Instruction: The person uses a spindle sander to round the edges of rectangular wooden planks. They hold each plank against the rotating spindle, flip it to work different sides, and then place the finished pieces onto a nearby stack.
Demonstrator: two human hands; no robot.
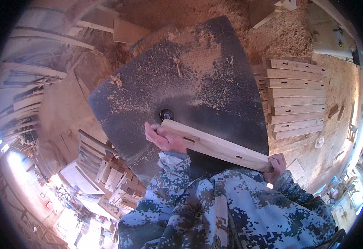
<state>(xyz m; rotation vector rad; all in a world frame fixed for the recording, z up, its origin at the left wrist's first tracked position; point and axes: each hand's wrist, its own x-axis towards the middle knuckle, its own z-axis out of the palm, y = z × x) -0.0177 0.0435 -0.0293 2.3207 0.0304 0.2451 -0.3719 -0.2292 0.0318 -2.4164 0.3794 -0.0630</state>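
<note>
A pale wooden bar [223, 148] with slots cut in its face lies slantwise across the near part of a dark machine table [231, 95]. My left hand [164, 139] is closed around the bar's left end, close to a round opening with a metal cutter spindle [166, 115] in it. The bar's end is right beside the spindle; whether they touch I cannot tell. At the other end, my right hand [276, 167] grips the bar near the table's right corner. Both forearms are in camouflage sleeves.
Sawdust and shavings [202, 54] cover the table's far part. To the right lies a stack of slotted wooden bars [297, 99]. More cut wooden pieces [119, 182] are piled at the lower left, and long boards [23, 103] lean along the left side.
</note>
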